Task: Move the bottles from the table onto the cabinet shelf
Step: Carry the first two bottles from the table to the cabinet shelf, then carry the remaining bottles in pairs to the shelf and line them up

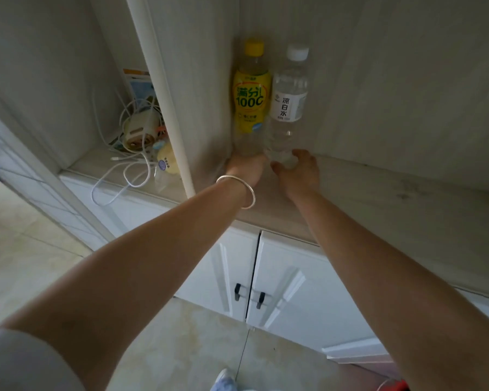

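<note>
Both hands grip bases: left hand [244, 167] the yellow-labelled plastic bottle [250, 100], right hand [297, 170] the adjacent clear, slippery water bottle [287, 103]; hold yours low.

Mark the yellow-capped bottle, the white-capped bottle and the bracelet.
yellow-capped bottle [250, 101]: head view, on its yellow label.
white-capped bottle [287, 105]: head view, on its white label.
bracelet [251, 194]: head view, on its right edge.

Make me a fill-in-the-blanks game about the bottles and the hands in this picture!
1. The bottle with the yellow label has a ____ cap.
2. The clear water bottle has a ____ cap.
3. The silver bangle is on the ____ wrist.
4. Both bottles stand upright on the cabinet ____, with the left hand and right hand at their bases.

Missing words: yellow; white; left; shelf
</note>
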